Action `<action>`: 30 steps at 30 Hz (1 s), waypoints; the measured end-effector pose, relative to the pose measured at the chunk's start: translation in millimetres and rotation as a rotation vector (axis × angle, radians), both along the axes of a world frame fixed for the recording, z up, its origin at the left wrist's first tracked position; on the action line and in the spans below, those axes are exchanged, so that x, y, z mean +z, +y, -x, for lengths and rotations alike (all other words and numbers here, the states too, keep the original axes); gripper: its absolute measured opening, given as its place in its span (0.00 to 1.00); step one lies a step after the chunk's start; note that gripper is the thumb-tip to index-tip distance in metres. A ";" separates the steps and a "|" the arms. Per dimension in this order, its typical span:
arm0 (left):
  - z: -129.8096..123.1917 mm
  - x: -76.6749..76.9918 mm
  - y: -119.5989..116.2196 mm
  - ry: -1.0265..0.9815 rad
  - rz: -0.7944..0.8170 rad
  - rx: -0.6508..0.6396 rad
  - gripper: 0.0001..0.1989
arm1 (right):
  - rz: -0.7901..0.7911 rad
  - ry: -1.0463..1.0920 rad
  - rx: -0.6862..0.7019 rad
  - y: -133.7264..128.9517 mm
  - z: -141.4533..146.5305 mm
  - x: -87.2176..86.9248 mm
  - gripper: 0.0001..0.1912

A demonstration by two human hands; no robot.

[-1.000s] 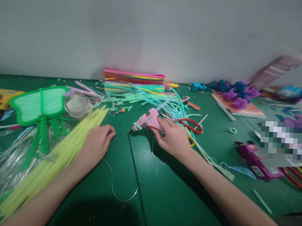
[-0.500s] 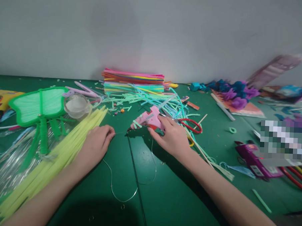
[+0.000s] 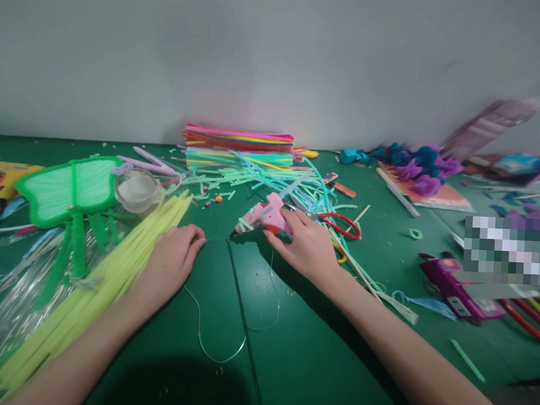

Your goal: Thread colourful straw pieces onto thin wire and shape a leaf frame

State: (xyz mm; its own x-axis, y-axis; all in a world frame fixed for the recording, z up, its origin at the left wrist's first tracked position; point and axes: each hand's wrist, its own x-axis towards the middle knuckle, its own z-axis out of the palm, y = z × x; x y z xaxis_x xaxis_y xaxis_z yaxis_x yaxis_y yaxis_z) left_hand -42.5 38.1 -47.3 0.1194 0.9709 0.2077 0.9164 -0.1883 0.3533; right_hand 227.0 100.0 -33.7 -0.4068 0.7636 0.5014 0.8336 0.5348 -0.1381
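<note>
Thin clear cord [image 3: 220, 361] is pinched between the fingertips of my left hand [image 3: 178, 249]. From there a short stretch runs right towards the nozzle of a pink glue gun [image 3: 268, 213], and the rest loops over the green table [image 3: 199, 384]. My right hand [image 3: 310, 243] is wrapped round the glue gun's handle, with its nozzle pointing left and down at the cord's end. Whether the nozzle touches the cord I cannot tell. Small gold rings [image 3: 219, 371] lie near the front.
Yellow pipe cleaners [image 3: 91, 296] and a green butterfly-like piece [image 3: 73, 194] lie left, with a yellow glue gun [image 3: 11, 179] beyond. Behind my right hand are red-handled scissors [image 3: 343, 225] and cut strips [image 3: 315, 189]. A purple device [image 3: 458, 288] sits at the right.
The pink glue gun's nozzle has shifted very slightly to the right. My left hand and the cord look the same.
</note>
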 end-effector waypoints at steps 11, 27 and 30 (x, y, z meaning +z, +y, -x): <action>-0.6 -0.7 -0.3 -0.036 0.016 0.005 0.11 | 0.147 0.210 -0.039 5.8 -2.9 6.5 0.24; -5.1 -2.3 4.9 -0.059 0.002 0.007 0.12 | 0.316 -0.038 -0.781 59.9 -138.6 26.6 0.22; -3.7 -4.4 5.7 -0.065 -0.001 -0.001 0.12 | 0.321 -0.073 -0.848 67.2 -167.0 10.9 0.24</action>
State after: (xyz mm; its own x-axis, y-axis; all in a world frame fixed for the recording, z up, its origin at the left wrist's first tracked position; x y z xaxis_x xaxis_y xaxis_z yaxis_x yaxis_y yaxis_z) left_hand -38.8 43.8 -51.7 0.1061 0.9706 0.2162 0.8912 -0.1892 0.4122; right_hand 394.0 167.2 -22.8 0.3332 0.9197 0.2077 0.9423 -0.3174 -0.1061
